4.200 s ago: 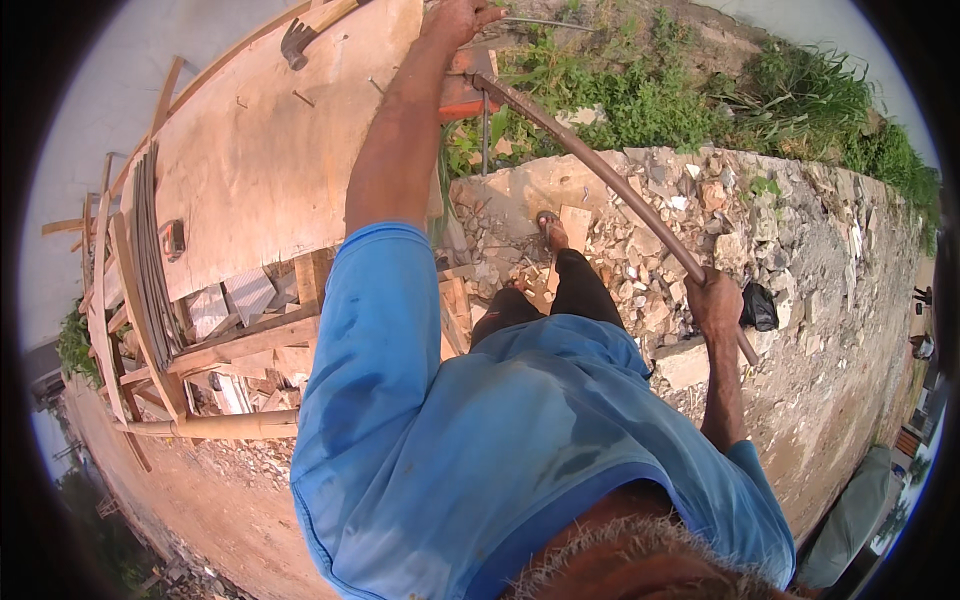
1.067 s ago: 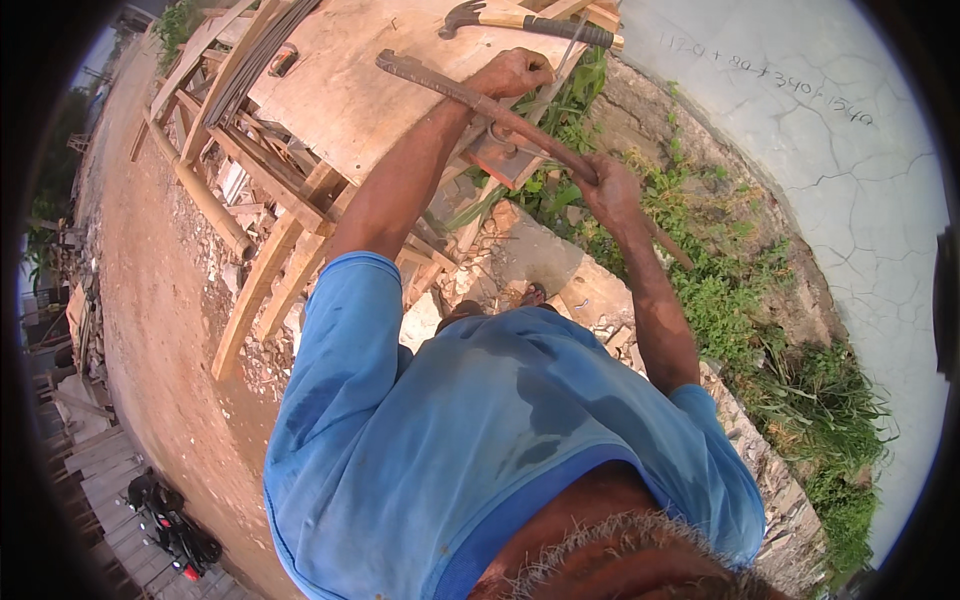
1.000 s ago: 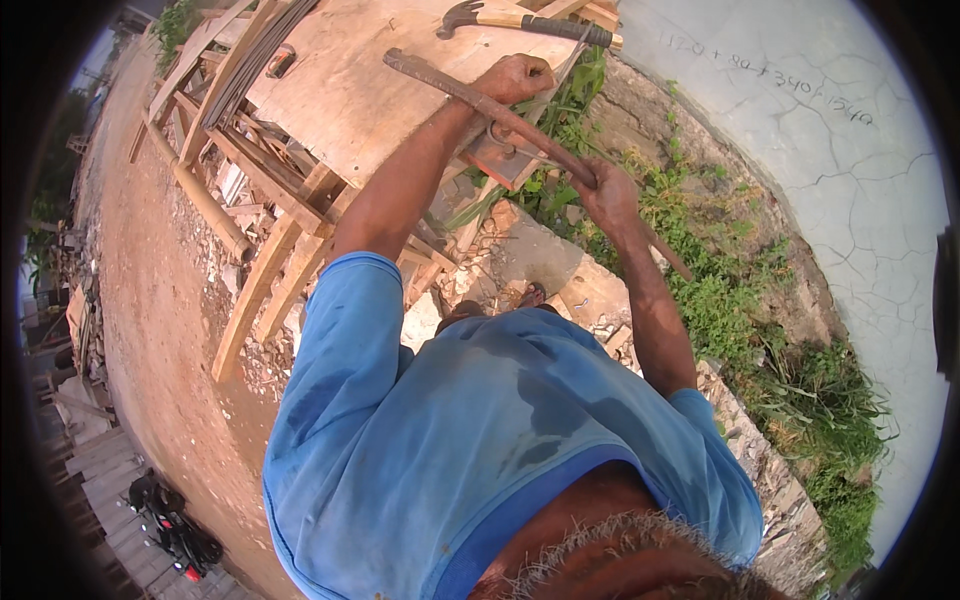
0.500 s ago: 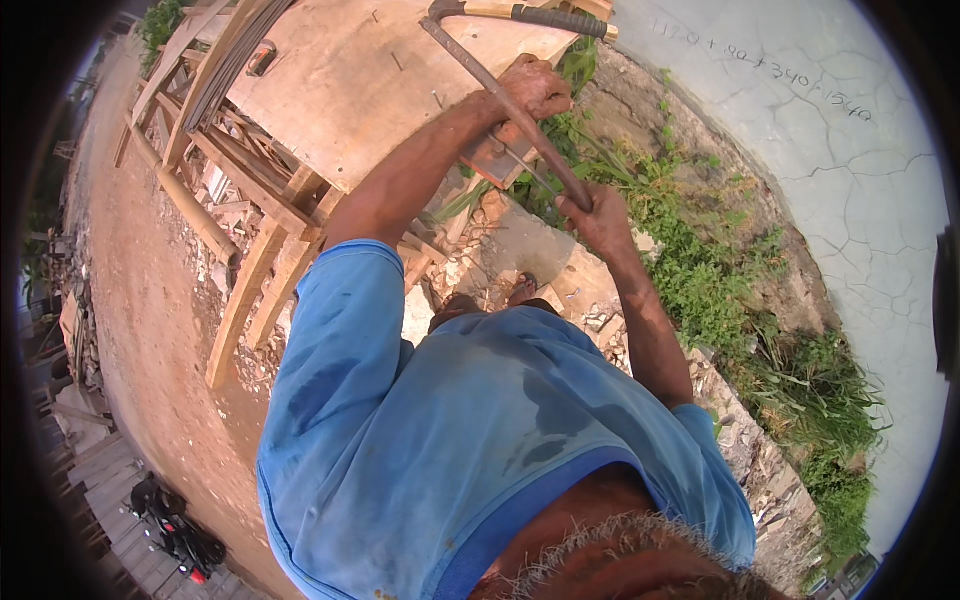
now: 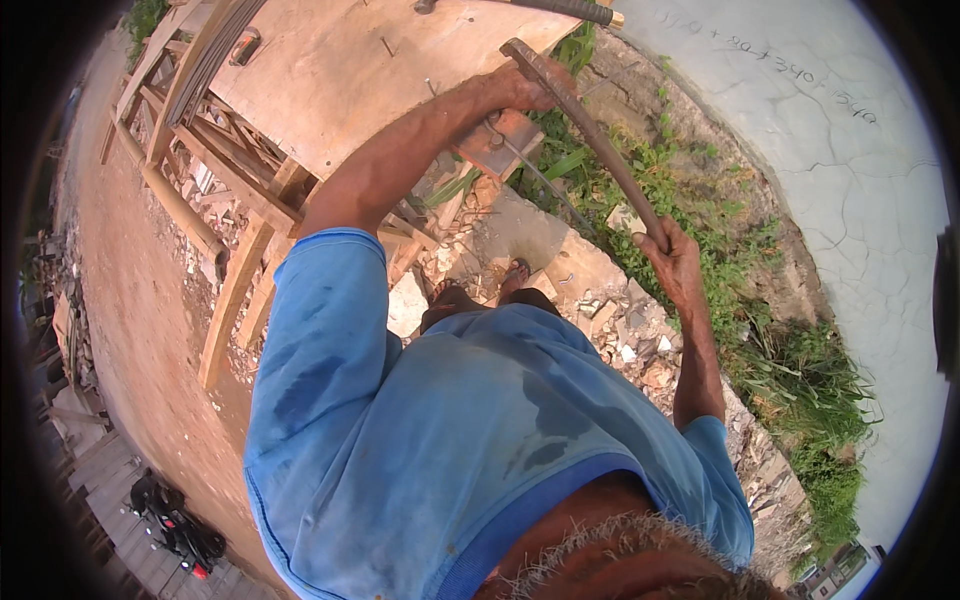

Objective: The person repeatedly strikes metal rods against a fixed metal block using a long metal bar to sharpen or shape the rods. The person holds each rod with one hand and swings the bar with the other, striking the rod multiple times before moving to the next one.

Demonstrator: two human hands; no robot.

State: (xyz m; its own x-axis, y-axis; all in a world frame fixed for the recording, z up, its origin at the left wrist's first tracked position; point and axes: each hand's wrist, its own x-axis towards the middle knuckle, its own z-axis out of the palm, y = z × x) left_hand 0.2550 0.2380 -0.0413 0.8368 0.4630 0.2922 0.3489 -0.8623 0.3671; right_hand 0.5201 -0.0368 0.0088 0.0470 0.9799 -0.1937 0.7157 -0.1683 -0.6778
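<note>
My right hand (image 5: 674, 262) is closed around the lower end of a long rusty steel bar (image 5: 610, 155) with a short hooked head. The bar slants up and left, its upper end in front of my left hand (image 5: 540, 90). That hand looks closed, its fingers partly hidden behind the bar; what it grips cannot be made out. A thin line sticks out to its right. Below my left wrist, a reddish block (image 5: 498, 148) projects from the bench corner. From it a thin steel rod (image 5: 548, 183) with a curved end runs down and right.
A plywood-topped bench (image 5: 330, 80) has upright nails and an orange-black tool (image 5: 244, 46). A hammer (image 5: 540, 8) lies at its far edge, and bundled rods (image 5: 205, 70) at its left. Rubble (image 5: 640, 345) surrounds my feet. Weeds (image 5: 720, 260) line a cracked pale wall (image 5: 840, 180).
My right hand has swung outward to the right, and the bar's hooked head has moved right and down, away from the hammer. My left hand stays near the block.
</note>
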